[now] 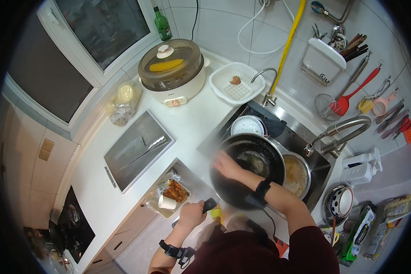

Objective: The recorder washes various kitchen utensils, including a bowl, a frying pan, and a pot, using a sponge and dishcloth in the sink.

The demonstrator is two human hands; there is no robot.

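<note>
A large black wok (222,191) is tilted over the front of the steel sink, with a little foamy liquid in its bottom. My left hand (191,215) is closed around its black handle (209,204). Reaching over the wok's left inner wall, my right hand (227,165) is blurred by motion. Whether its fingers hold anything is hidden by the blur. Beside the wok, a metal bowl (310,174) of cloudy brownish water sits in the sink. Stacked white plates (247,125) lie behind the wok's rim.
Left of the wok, an open compartment holds a plastic tray (188,202) of food scraps and a paper cup (167,202). An electric steamer (171,89) and a white colander (219,87) stand on the counter. A curved faucet (358,124) overhangs the sink; soap bottles (359,173) stand right.
</note>
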